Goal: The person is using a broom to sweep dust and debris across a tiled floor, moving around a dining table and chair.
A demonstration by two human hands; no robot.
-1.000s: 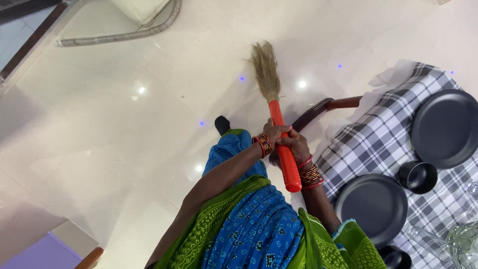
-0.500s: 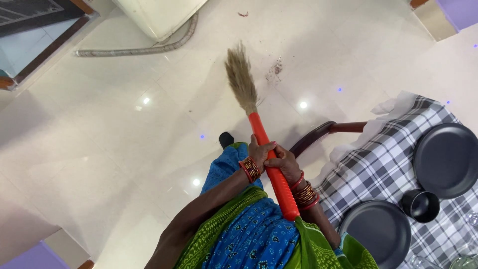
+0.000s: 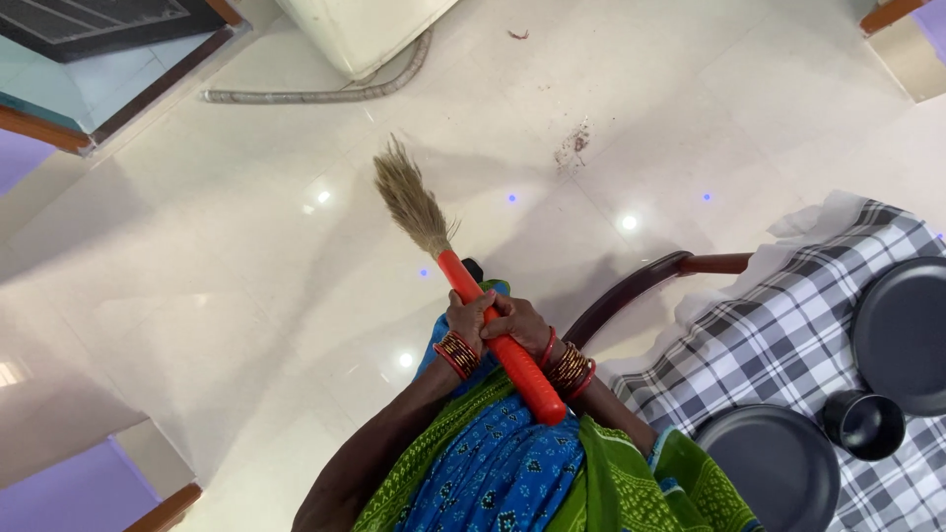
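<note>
Both my hands grip the orange handle of a grass broom (image 3: 498, 340). My left hand (image 3: 471, 317) wraps the handle from the left, with red bangles on the wrist. My right hand (image 3: 520, 321) closes over the handle from the right, bangles on that wrist too. The straw-coloured bristles (image 3: 409, 202) point up and left, down to the glossy white floor. A small patch of dirt (image 3: 572, 148) lies on the tiles beyond the bristles, to the right. I wear green and blue cloth.
A table with a black-and-white checked cloth (image 3: 788, 325) stands at the right, holding black plates (image 3: 902, 330) and a black cup (image 3: 865, 424). A curved dark wooden chair back (image 3: 650, 281) sits beside it. A grey hose (image 3: 315, 94) and a white appliance (image 3: 355, 25) are at the top.
The broom head has swung leftward across the floor, and the view has tilted so more of the far floor and the dirt patch shows. Both hands keep their grip.
</note>
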